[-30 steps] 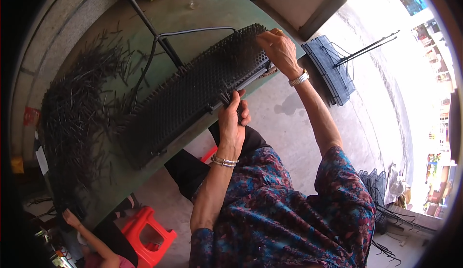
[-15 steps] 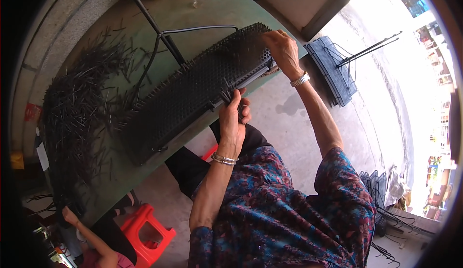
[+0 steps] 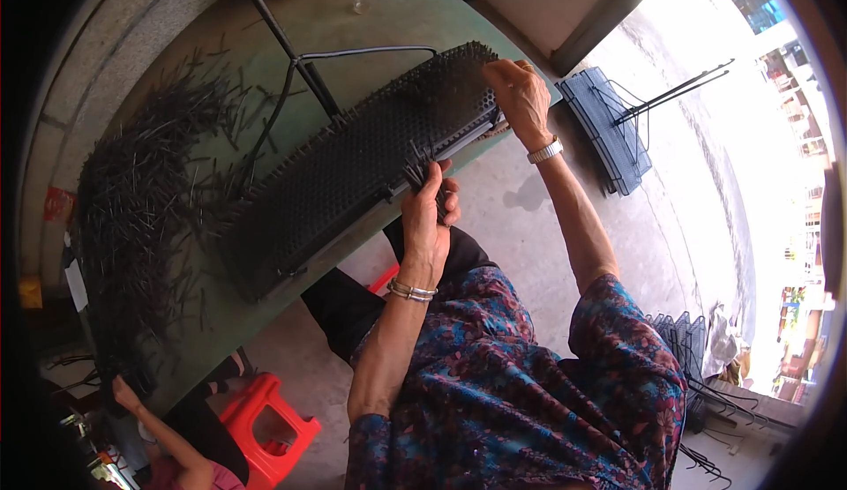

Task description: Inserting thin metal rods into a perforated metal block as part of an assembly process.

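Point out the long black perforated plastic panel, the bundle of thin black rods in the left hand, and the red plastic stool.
Black perforated panel (image 3: 353, 159), head view, middle of its top face.
Bundle of black rods (image 3: 416, 172), head view, upper ends.
Red plastic stool (image 3: 265, 419), head view, seat top.

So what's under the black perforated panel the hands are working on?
The black perforated panel lies on a green table, its near edge by the table's edge. Loose black pins lie beside it. Whether any lie beneath is hidden by the panel.
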### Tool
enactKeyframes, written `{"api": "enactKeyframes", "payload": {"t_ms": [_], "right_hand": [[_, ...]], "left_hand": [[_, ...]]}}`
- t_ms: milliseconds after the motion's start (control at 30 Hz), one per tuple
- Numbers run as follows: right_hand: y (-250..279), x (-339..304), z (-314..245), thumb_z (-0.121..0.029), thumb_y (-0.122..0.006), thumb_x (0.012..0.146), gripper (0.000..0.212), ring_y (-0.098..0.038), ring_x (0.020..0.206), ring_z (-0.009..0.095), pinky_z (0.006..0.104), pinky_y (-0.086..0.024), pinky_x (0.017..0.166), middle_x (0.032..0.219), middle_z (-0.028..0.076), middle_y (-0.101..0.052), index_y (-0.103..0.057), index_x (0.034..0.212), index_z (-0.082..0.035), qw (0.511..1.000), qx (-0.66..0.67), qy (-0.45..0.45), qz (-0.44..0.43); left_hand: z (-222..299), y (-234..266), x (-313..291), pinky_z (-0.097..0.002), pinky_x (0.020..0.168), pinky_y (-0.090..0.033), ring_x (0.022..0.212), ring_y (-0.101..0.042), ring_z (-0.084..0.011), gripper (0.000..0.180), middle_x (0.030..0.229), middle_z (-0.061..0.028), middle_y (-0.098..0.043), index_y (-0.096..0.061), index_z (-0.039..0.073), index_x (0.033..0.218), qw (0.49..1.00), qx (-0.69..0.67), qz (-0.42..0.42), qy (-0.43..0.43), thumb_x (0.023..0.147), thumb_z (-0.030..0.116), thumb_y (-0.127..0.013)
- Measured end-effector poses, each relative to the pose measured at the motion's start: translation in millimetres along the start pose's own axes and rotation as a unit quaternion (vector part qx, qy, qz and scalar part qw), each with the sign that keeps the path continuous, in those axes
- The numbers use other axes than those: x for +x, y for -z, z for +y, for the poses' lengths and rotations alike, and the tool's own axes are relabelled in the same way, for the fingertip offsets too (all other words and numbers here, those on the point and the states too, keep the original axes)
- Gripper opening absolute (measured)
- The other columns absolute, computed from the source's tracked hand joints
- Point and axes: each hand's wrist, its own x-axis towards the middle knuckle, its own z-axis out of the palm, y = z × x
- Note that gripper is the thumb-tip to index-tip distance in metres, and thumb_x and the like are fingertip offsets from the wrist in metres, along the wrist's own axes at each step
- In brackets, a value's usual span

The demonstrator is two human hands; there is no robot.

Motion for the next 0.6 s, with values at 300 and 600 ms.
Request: {"api": "enactKeyframes", "payload": {"t_ms": [300,600], "right_hand": [[7,18,4,-0.026,-0.063,0.085,0.018,-0.062,0.086,0.028,0.0387,-0.048,0.071,0.089,0.009,-0.064,-0.072,0.096,-0.016,0.995,-0.031,0.049,-0.078],[9,13,9,-0.026,-0.065,0.087,0.018,-0.061,0.081,0.024,0.0353,-0.047,0.070,0.086,0.007,-0.063,-0.073,0.100,-0.016,0.991,-0.007,0.105,-0.080]], "left_hand": [[-2,-1,-4,-0.0198,0.047,-0.028,0.057,-0.041,-0.0064,0.029,0.074,-0.0006,-0.053,-0.058,0.004,0.115,1.000,0.001,-0.012,-0.001,0.097,0.028,-0.057],[-3,-1,-5,-0.0194,0.047,-0.028,0.057,-0.041,-0.0060,0.029,0.073,-0.0003,-0.053,-0.060,0.005,0.112,1.000,0.002,-0.013,-0.010,0.096,0.029,-0.059]]}}
